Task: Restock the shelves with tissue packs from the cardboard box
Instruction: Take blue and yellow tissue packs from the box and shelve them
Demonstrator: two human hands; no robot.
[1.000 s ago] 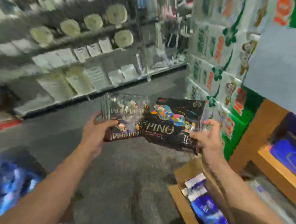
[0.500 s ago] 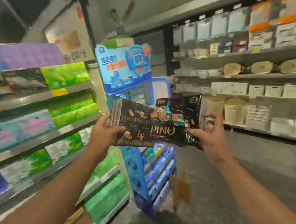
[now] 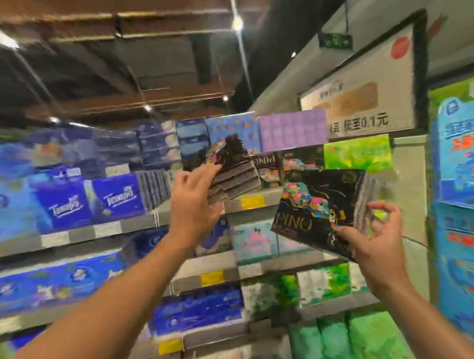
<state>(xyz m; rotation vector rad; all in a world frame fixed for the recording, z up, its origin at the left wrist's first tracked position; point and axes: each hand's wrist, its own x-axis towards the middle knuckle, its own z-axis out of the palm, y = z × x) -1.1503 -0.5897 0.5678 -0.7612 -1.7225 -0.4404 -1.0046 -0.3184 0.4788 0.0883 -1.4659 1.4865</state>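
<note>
with the left hand (image 3: 196, 206) clamping a tilted black tissue pack (image 3: 233, 165) right at the upper shelf (image 3: 161, 216) edge, the right hand (image 3: 376, 240) pinches a second pino pack (image 3: 317, 210) lower, farther out.

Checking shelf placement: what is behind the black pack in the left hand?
Behind the left hand's black pack are blue packs on the top shelf and black PINO packs on the shelf below. The shelf space directly behind it is covered.
</note>
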